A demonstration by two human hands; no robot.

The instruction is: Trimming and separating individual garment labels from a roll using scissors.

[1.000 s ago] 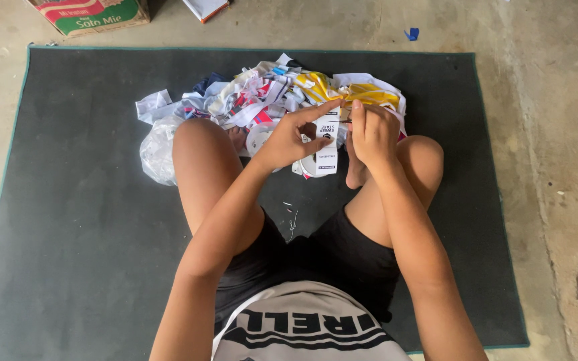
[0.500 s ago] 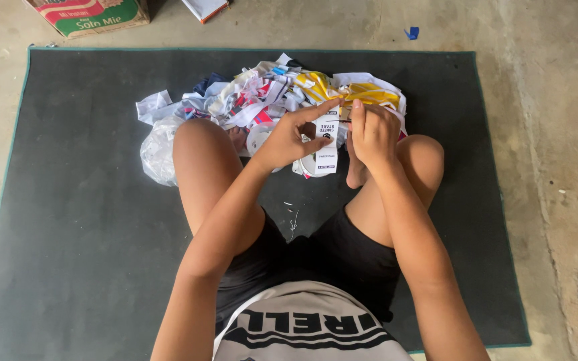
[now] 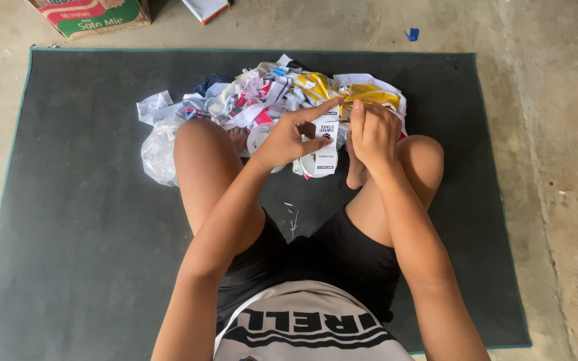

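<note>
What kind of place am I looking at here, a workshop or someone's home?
Most likely an informal home work spot on the ground, such as a porch or garage. The person sits on a dark mat laid over bare concrete floor, with a pile of cloth scraps in front and a cardboard box nearby.

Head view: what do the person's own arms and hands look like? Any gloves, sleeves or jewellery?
Both arms are bare along all that shows, with no sleeve reaching the elbow. The left hand and right hand wear no gloves; no watch or bracelet shows on either wrist, and no ring that I can make out.
</note>
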